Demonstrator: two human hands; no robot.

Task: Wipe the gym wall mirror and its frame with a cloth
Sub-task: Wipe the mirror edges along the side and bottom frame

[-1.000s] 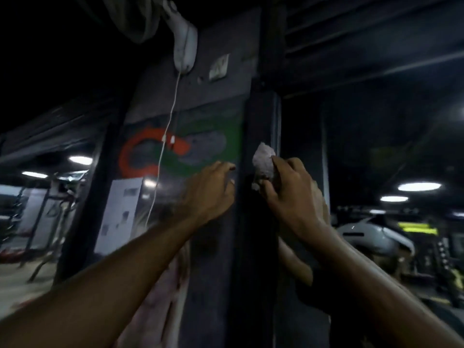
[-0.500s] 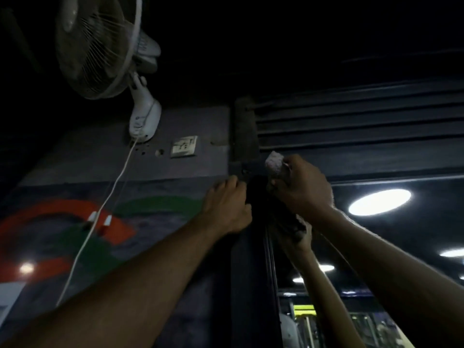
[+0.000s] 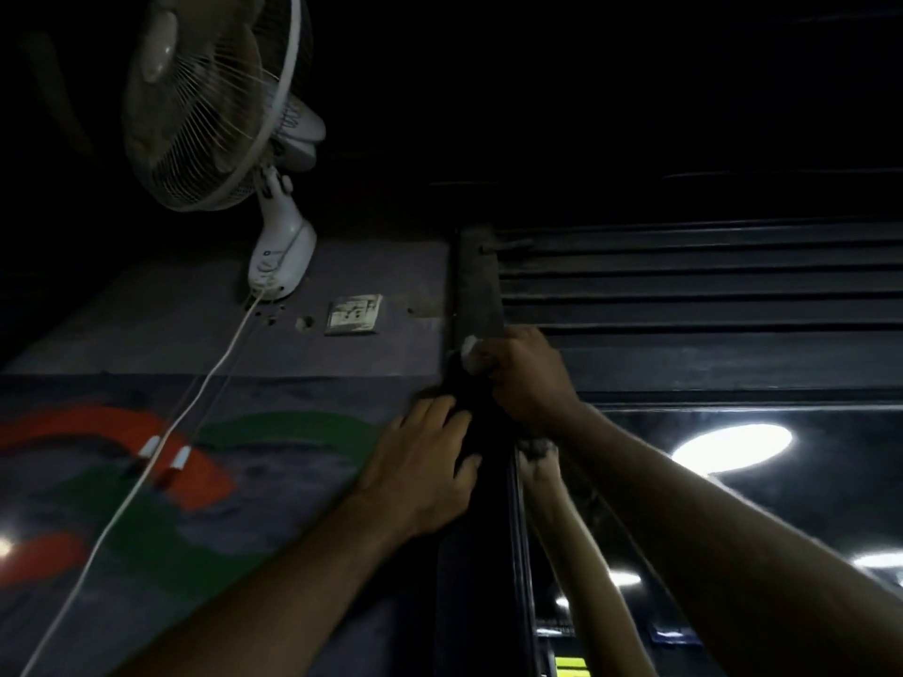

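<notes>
The dark vertical mirror frame [image 3: 476,554] runs up the middle, with the mirror [image 3: 733,505] to its right reflecting round ceiling lights and my raised arm. My right hand [image 3: 530,378] grips a small pale cloth [image 3: 470,351] and holds it against the frame's upper part, near its top corner. Only a bit of the cloth shows past my fingers. My left hand [image 3: 422,469] lies on the painted wall at the frame's left edge, fingers spread and holding nothing.
A white wall fan [image 3: 220,100] hangs high on the left, its cord [image 3: 195,398] running down across the painted wall. A switch plate [image 3: 353,315] sits left of the frame. Dark horizontal slats [image 3: 684,285] span above the mirror.
My view tilted upward and both hands climbed the frame. The right hand carried the cloth from mid-frame up to near the top corner; the left hand followed along the wall.
</notes>
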